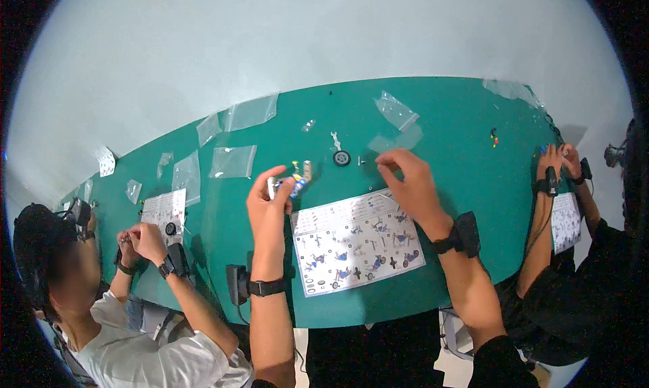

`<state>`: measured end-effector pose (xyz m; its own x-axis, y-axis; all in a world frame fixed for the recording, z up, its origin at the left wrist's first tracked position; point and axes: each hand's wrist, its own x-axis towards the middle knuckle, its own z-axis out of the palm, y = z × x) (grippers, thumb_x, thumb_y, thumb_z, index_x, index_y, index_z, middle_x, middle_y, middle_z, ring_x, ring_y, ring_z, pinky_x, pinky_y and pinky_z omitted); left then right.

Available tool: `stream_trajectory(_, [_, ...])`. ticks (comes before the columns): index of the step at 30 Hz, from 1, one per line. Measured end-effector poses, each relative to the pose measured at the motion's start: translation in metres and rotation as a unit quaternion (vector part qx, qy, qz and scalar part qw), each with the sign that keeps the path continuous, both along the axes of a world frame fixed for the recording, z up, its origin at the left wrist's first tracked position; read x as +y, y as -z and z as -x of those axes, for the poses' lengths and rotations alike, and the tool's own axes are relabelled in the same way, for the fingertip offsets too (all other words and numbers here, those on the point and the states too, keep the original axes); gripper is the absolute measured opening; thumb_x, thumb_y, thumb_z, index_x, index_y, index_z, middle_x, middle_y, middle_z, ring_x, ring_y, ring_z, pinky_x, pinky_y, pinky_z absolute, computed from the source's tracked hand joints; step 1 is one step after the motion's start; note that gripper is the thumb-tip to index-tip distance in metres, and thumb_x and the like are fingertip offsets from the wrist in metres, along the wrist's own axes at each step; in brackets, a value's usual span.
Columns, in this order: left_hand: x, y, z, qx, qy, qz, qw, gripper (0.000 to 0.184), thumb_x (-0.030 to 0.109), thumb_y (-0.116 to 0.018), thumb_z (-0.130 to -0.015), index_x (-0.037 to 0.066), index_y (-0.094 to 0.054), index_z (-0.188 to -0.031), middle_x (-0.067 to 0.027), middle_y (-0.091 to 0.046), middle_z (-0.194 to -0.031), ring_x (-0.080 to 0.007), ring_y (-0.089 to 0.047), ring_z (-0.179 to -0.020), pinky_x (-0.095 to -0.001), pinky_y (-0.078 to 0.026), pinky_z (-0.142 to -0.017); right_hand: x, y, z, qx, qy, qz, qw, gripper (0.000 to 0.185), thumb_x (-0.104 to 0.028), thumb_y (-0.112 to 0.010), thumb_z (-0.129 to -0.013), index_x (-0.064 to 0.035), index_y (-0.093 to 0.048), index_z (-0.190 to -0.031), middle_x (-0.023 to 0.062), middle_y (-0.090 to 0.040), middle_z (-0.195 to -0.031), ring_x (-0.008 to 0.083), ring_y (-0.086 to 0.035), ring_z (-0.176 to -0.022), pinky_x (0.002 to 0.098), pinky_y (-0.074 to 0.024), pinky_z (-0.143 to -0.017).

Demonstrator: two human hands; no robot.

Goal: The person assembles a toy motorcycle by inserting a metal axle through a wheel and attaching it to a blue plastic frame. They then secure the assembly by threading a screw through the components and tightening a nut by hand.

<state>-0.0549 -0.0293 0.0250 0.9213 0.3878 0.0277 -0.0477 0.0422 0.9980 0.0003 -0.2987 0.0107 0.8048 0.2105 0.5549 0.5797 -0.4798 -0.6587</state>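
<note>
My left hand [268, 197] is closed around a small toy model [299, 182] with blue, white and yellow parts, held above the left edge of the instruction sheet [358, 243]. A beige-grey piece sticks up from the model. My right hand [414, 190] hovers over the sheet's upper right corner, its fingers curled together; whatever they may hold is too small to make out. Between my hands, beyond the sheet, lie a black toy wheel [342, 158], a pale fork-shaped part [335, 140] and a tiny metal screw [361, 161].
Clear plastic bags [233, 162] lie across the green table [446, 111], another bag [397, 111] behind my right hand. A person in a white shirt [159, 357] works at the left, another in dark sleeves [561, 313] at the right. Small coloured parts [494, 139] lie at the right.
</note>
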Motion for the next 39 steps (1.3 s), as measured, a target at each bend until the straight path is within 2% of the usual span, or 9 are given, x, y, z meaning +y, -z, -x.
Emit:
stream_trajectory(3, [0.017,-0.008,-0.020,-0.007,-0.041,0.031,0.999,0.025,0.011,-0.077,-0.097,0.003,-0.071,-0.120,0.0014,-0.062,-0.081,-0.0061,-0.052,-0.065,-0.0236,-0.038,-0.056,-0.013,0.018,-0.017,0.006,0.055,-0.007,0.998,0.014,0.000,-0.071,-0.093,0.0003,-0.070,-0.107,0.0165,-0.073,-0.101,0.0334,-0.074,-0.092,0.0399,-0.0590,-0.083])
stream_trajectory(6, [0.008,-0.016,-0.054,-0.153,-0.142,0.070,0.975,0.026,0.014,-0.078,-0.097,0.004,-0.071,-0.119,0.0011,-0.061,-0.082,-0.0068,-0.050,-0.063,-0.0238,-0.037,-0.055,-0.012,0.023,-0.025,0.017,0.056,-0.013,0.998,0.015,-0.001,-0.071,-0.092,-0.0001,-0.069,-0.107,0.0164,-0.073,-0.100,0.0334,-0.074,-0.090,0.0408,-0.0591,-0.080])
stream_trajectory(10, [0.013,0.026,-0.094,-0.145,-0.162,-0.005,0.976,0.023,0.013,-0.078,-0.096,0.006,-0.071,-0.117,0.0012,-0.062,-0.083,-0.0066,-0.050,-0.063,-0.0234,-0.037,-0.055,-0.019,0.024,-0.030,0.052,0.051,0.009,0.997,0.019,-0.004,-0.074,-0.091,-0.0023,-0.069,-0.109,0.0157,-0.072,-0.098,0.0323,-0.073,-0.087,0.0409,-0.0588,-0.076])
stream_trajectory(13, [0.015,0.040,-0.103,-0.108,-0.111,-0.077,0.985,0.020,0.009,-0.078,-0.094,0.006,-0.073,-0.113,-0.0003,-0.066,-0.085,-0.0064,-0.051,-0.064,-0.0241,-0.038,-0.054,-0.024,0.012,-0.033,0.121,0.032,0.033,0.992,0.023,-0.004,-0.077,-0.092,-0.0036,-0.072,-0.114,0.0114,-0.071,-0.098,0.0240,-0.072,-0.086,0.0337,-0.0571,-0.076])
stream_trajectory(16, [0.010,0.036,-0.113,-0.079,-0.061,-0.107,0.989,0.016,0.007,-0.077,-0.093,0.005,-0.074,-0.108,0.0004,-0.066,-0.084,-0.0061,-0.051,-0.065,-0.0248,-0.038,-0.056,-0.013,0.008,-0.039,0.096,-0.003,0.064,0.993,0.026,-0.005,-0.079,-0.090,-0.0058,-0.073,-0.116,0.0103,-0.070,-0.101,0.0238,-0.071,-0.087,0.0342,-0.0566,-0.076])
stream_trajectory(22, [0.000,0.027,-0.112,-0.008,0.042,-0.228,0.973,0.020,0.005,-0.079,-0.088,0.006,-0.075,-0.108,0.0004,-0.067,-0.084,-0.0070,-0.052,-0.066,-0.0256,-0.040,-0.059,0.006,0.011,-0.058,0.005,-0.082,0.147,0.986,0.025,-0.010,-0.079,-0.091,-0.0061,-0.074,-0.115,0.0100,-0.067,-0.102,0.0278,-0.069,-0.087,0.0379,-0.0559,-0.076])
stream_trajectory(25, [-0.003,0.021,-0.108,0.008,0.057,-0.251,0.966,0.021,0.005,-0.079,-0.088,0.005,-0.074,-0.108,-0.0002,-0.066,-0.083,-0.0081,-0.052,-0.068,-0.0270,-0.041,-0.062,0.011,0.023,-0.075,0.033,-0.109,0.116,0.987,0.020,-0.012,-0.077,-0.093,-0.0056,-0.074,-0.111,0.0102,-0.067,-0.100,0.0297,-0.069,-0.087,0.0395,-0.0551,-0.076])
stream_trajectory(31, [0.000,0.020,-0.106,0.025,0.070,-0.293,0.953,0.022,0.005,-0.079,-0.088,0.005,-0.073,-0.109,-0.0006,-0.065,-0.083,-0.0102,-0.053,-0.072,-0.0282,-0.044,-0.066,0.021,0.020,-0.075,0.057,-0.051,0.112,0.991,0.011,-0.011,-0.072,-0.097,-0.0035,-0.069,-0.104,0.0129,-0.064,-0.099,0.0339,-0.067,-0.088,0.0419,-0.0535,-0.076])
stream_trajectory(39, [0.007,0.035,-0.109,-0.056,0.055,-0.344,0.936,0.021,0.004,-0.078,-0.088,0.005,-0.074,-0.110,-0.0066,-0.067,-0.102,-0.0162,-0.061,-0.086,-0.0301,-0.048,-0.078,0.024,0.021,-0.078,0.069,-0.022,0.063,0.995,0.012,-0.016,-0.069,-0.099,-0.0045,-0.064,-0.102,0.0148,-0.063,-0.104,0.0402,-0.066,-0.093,0.0478,-0.0555,-0.078])
